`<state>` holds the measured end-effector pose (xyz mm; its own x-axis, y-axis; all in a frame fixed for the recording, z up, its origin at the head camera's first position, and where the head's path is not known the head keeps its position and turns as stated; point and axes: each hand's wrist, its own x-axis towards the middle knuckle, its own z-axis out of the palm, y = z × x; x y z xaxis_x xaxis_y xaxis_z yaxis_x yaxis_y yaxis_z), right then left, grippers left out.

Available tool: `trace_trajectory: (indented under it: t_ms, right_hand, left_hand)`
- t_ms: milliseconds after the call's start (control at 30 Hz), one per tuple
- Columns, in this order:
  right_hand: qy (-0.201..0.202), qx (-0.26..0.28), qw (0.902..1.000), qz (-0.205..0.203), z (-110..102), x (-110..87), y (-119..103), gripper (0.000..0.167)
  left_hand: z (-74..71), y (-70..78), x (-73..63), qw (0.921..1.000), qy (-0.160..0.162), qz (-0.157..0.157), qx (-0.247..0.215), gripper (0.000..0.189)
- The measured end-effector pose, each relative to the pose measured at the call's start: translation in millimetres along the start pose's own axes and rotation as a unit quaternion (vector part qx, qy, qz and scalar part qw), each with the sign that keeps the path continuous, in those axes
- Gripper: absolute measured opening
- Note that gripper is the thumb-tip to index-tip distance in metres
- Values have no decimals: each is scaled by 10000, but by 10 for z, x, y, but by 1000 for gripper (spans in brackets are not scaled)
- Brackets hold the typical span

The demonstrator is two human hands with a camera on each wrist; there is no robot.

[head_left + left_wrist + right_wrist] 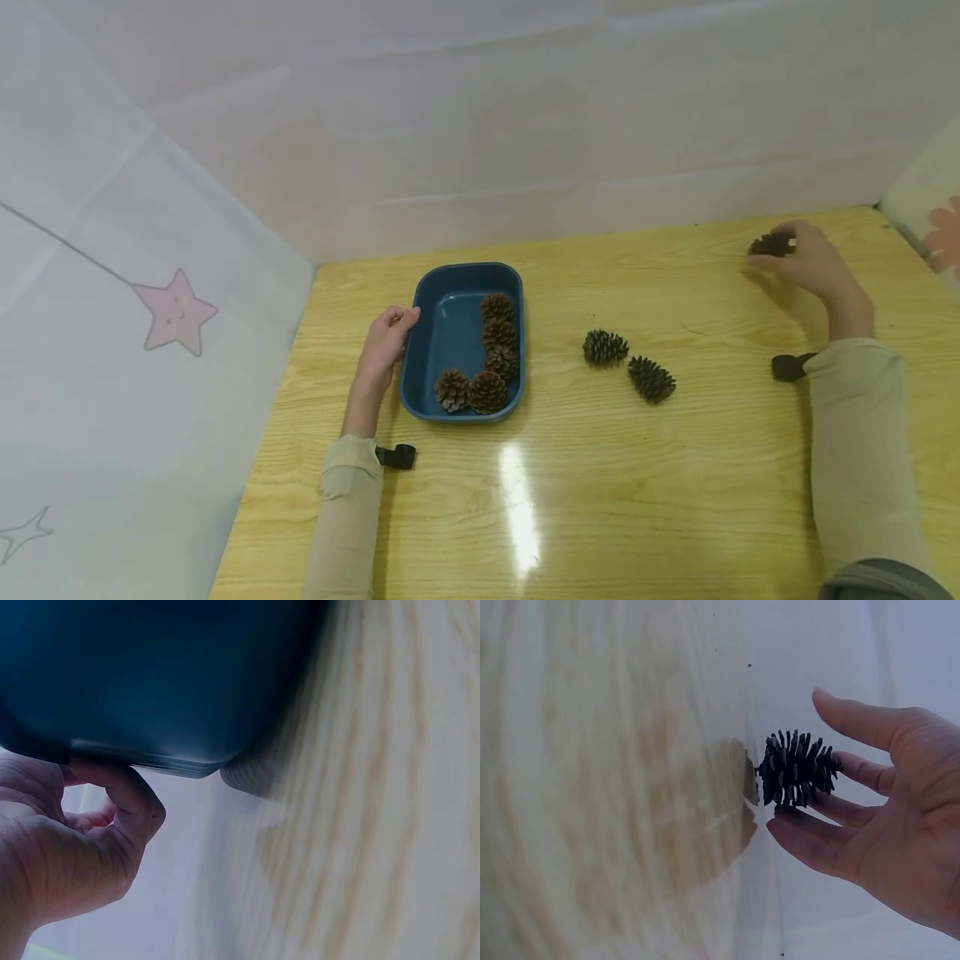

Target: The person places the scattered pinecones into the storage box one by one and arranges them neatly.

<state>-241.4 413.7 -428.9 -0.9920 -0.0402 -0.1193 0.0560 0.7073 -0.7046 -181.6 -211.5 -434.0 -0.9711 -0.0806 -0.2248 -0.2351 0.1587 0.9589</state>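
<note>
My left hand grips the left rim of a dark blue plastic bin; in the left wrist view the hand has curled fingers against the bin's edge. Several brown pine cones lie inside along its right and near sides. Far to the right, my right hand is around a dark pine cone. The right wrist view shows that pine cone between spread fingers, the thumb held apart from it. Whether the other fingers touch it, I cannot tell.
Two more dark pine cones lie close together on the wooden table, right of the bin. White cloth hangs behind the table's far edge and down its left side. A black wrist strap piece juts from the left sleeve.
</note>
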Motion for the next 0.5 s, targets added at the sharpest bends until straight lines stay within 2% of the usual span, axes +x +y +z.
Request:
trace_trajectory:
  t_ms: [300,500]
  right_hand:
    - [119,-117,9997,-196,66,34,-35,62]
    - [132,-85,9998,-118,63,33,-61,69]
  left_hand:
    - [-17,12,16,10000,-75,33,56,35]
    - [-3,23,8,10000,-27,22,18,32]
